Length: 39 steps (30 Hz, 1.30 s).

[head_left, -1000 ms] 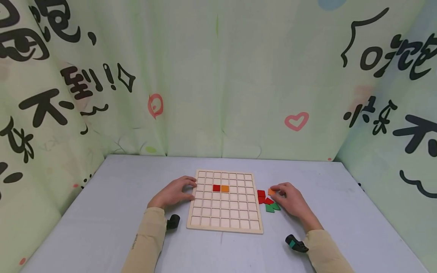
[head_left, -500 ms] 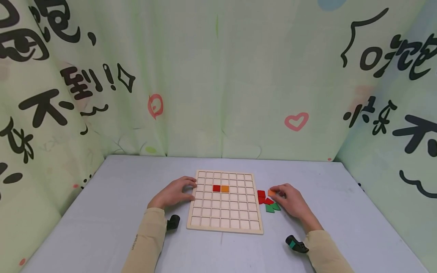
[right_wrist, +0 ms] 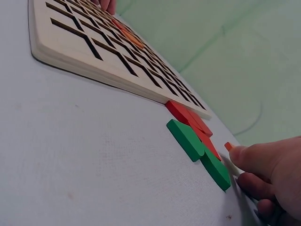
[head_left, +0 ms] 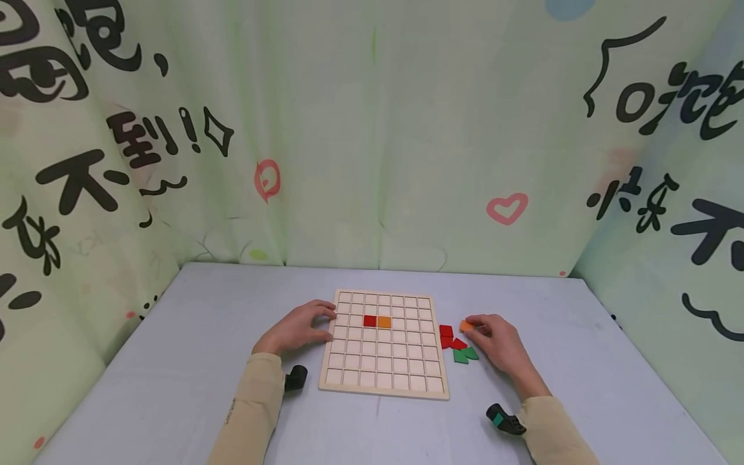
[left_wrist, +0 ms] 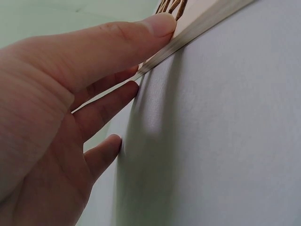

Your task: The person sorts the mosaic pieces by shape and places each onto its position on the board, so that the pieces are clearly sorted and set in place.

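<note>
A pale wooden grid board lies on the grey table, with a red tile and an orange tile side by side in its third row. My left hand rests against the board's left edge; in the left wrist view the thumb lies on the board's rim with the fingers straight beside it. My right hand pinches a small orange tile just right of the board. The orange tile's corner shows at my fingertips.
Loose red tiles and green tiles lie between the board and my right hand; the green tiles sit nearest my fingers. Printed green curtains close off the table's back and sides. Black wrist cameras hang under both sleeves.
My right hand has shifted very slightly to the right with the orange tile between its fingertips. The left hand and the board have not moved.
</note>
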Tool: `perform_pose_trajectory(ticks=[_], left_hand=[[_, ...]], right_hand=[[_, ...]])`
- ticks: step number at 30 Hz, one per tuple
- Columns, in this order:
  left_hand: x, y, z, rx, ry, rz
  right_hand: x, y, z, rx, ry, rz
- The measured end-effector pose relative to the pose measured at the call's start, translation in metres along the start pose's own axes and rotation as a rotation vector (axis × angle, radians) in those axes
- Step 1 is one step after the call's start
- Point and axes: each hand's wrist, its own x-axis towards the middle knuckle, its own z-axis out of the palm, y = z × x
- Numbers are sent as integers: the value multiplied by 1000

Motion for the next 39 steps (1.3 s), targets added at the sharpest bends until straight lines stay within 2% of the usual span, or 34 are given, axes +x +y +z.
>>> perform_pose_trajectory(ticks=[12, 18, 24, 34, 39], left_hand=[[0, 0, 0, 2, -4, -14], [1, 1, 0, 4, -2, -10], [0, 2, 0, 1, -1, -12], [0, 0, 0, -6, -1, -2], [1, -1, 0, 1, 3, 4]], right_hand=[[1, -4, 0, 64, 15, 53], [3, -15, -5, 117, -3, 44], [8, -28, -6, 162, -35, 73], [16, -48, 1, 249, -54, 44], [19, -58, 7, 281, -61, 57]])
